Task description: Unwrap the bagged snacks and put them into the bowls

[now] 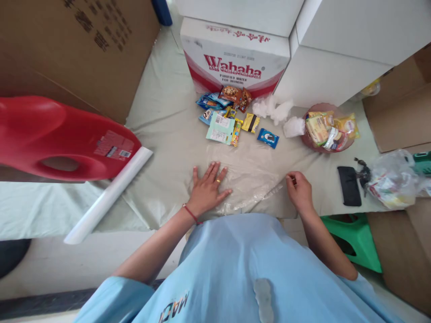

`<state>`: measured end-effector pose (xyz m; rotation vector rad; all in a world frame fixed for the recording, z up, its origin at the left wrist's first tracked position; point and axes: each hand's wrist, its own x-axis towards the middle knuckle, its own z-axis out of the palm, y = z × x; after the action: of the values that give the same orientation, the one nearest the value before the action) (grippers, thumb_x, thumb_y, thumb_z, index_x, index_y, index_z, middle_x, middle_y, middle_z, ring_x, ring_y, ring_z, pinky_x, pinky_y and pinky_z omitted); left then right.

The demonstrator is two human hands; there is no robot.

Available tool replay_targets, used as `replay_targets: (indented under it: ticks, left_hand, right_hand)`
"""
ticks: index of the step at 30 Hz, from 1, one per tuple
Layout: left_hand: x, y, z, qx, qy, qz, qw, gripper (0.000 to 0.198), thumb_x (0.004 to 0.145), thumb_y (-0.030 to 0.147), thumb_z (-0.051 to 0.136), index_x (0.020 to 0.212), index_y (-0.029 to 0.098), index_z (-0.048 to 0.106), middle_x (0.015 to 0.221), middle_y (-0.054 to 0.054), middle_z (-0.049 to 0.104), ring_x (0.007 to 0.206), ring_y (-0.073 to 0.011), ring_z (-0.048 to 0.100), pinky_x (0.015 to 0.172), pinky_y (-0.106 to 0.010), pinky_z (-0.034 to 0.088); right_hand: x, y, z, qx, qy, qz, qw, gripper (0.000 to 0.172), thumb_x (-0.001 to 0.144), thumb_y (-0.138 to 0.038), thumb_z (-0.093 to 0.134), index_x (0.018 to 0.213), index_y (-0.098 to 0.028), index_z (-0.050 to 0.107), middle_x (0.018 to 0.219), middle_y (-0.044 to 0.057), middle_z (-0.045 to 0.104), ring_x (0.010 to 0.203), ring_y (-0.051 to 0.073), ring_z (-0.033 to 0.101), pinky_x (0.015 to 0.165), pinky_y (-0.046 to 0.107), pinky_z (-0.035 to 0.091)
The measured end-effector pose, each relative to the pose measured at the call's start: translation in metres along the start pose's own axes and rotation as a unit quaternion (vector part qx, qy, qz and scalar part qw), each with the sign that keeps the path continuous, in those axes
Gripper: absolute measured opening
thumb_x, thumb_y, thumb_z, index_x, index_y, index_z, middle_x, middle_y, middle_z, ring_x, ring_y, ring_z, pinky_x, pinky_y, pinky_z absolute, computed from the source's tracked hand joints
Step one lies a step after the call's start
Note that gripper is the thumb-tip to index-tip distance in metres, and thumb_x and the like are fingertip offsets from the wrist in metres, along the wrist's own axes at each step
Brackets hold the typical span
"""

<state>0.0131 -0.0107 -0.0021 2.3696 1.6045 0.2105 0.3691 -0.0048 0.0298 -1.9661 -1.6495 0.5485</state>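
A thin clear plastic bag [249, 179] lies spread on the cloth in front of me. My left hand [207, 188] rests flat with fingers spread, over the bag's left side. Just past the bag's right corner is my right hand [299, 190], its fingers curled into a pinch; whether the bag's edge is between them cannot be made out. Beyond the bag lies a group of small snack packets: a pale green packet [220, 128], a yellow packet [250, 122], a blue packet [268, 137] and brown cookie packets [232, 94].
At the back stands a Wahaba water carton [235, 63]. A pink bowl [309, 139] of snacks, a black phone-like item [349, 186] and a filled plastic bag [390, 179] are on the right. To the left are a red jug [81, 121], a white roll [109, 195] and a cardboard box [84, 58].
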Motion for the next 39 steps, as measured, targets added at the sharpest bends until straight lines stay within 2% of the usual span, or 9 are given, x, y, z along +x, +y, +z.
replay_targets:
  ticks: [3,6,10,16,19,21,27,33,39]
  left_hand:
    - [-0.002,-0.003,-0.002,0.011,-0.022,0.042,0.999,0.075,0.101,0.065,0.051,0.166,0.03,0.036,0.177,-0.014,0.024,0.163,-0.0357,0.027,0.127,-0.072,-0.011]
    - [-0.001,-0.009,-0.003,0.018,-0.027,0.064,0.997,0.076,0.1,0.067,0.053,0.166,0.033,0.037,0.177,-0.012,0.023,0.164,-0.0357,0.024,0.127,-0.071,-0.012]
    - [-0.003,-0.022,-0.005,0.025,-0.019,0.054,0.998,0.083,0.098,0.069,0.054,0.169,0.032,0.03,0.177,-0.014,0.024,0.163,-0.0381,0.027,0.127,-0.074,-0.009]
    - [-0.009,-0.031,-0.008,0.019,-0.024,0.038,0.999,0.095,0.098,0.075,0.048,0.171,0.021,0.019,0.175,-0.018,0.026,0.162,-0.0358,0.03,0.129,-0.072,-0.006]
    - [-0.009,-0.028,-0.009,0.014,-0.018,0.037,0.999,0.086,0.102,0.07,0.042,0.17,0.021,0.022,0.175,-0.016,0.028,0.162,-0.0344,0.031,0.13,-0.071,-0.003]
    - [-0.008,-0.026,-0.011,0.008,-0.013,0.027,1.0,0.071,0.108,0.059,0.034,0.17,0.023,0.026,0.174,-0.013,0.031,0.161,-0.0317,0.033,0.131,-0.069,0.0]
    - [-0.007,-0.022,-0.012,-0.002,-0.003,0.01,1.0,0.06,0.111,0.046,0.032,0.168,0.026,0.032,0.172,-0.011,0.035,0.16,-0.0288,0.036,0.132,-0.068,0.006]
    - [-0.007,-0.022,-0.012,0.001,0.002,0.009,1.0,0.06,0.11,0.047,0.035,0.167,0.028,0.035,0.172,-0.01,0.037,0.16,-0.0285,0.037,0.133,-0.067,0.007]
    - [-0.007,-0.021,-0.014,0.004,0.002,0.007,1.0,0.059,0.11,0.047,0.035,0.166,0.028,0.036,0.172,-0.009,0.037,0.16,-0.0283,0.036,0.133,-0.066,0.008]
  right_hand:
    - [0.005,-0.026,0.004,-0.041,0.014,-0.134,0.99,0.03,0.103,-0.039,0.048,0.108,-0.021,0.072,0.105,0.014,0.074,0.099,0.028,0.069,0.091,0.046,0.057]
    - [0.006,-0.046,0.027,-0.038,-0.095,-0.275,0.956,0.034,0.104,-0.031,0.051,0.131,-0.024,0.07,0.137,0.015,0.069,0.13,0.03,0.062,0.11,0.052,0.053]
    - [0.006,-0.031,0.052,-0.079,-0.193,-0.321,0.924,0.049,0.103,-0.032,0.055,0.151,-0.021,0.06,0.166,0.015,0.047,0.157,0.032,0.039,0.125,0.057,0.04]
    - [0.045,-0.017,0.03,-0.073,-0.237,-0.3,0.921,0.037,0.104,-0.033,0.051,0.129,-0.02,0.075,0.141,0.016,0.069,0.131,0.031,0.066,0.111,0.051,0.054]
    - [0.092,-0.061,0.024,-0.11,-0.212,-0.275,0.931,0.037,0.106,-0.033,0.047,0.123,-0.021,0.077,0.119,0.014,0.077,0.105,0.028,0.074,0.092,0.042,0.058]
    - [0.13,-0.102,0.033,-0.139,-0.186,-0.296,0.927,0.036,0.106,-0.032,0.047,0.122,-0.021,0.077,0.119,0.013,0.076,0.107,0.029,0.072,0.09,0.039,0.055]
    - [0.221,-0.198,0.101,-0.268,-0.171,-0.326,0.89,0.039,0.105,-0.02,0.04,0.127,-0.014,0.072,0.129,0.018,0.069,0.102,0.027,0.066,0.082,0.034,0.045]
    - [0.239,-0.218,0.138,-0.31,-0.175,-0.382,0.853,0.041,0.108,-0.019,0.035,0.127,-0.009,0.07,0.132,0.02,0.067,0.105,0.028,0.066,0.082,0.035,0.044]
    - [0.232,-0.22,0.119,-0.263,-0.133,-0.376,0.878,0.042,0.107,-0.022,0.031,0.122,-0.006,0.067,0.134,0.017,0.062,0.112,0.022,0.062,0.086,0.03,0.044]
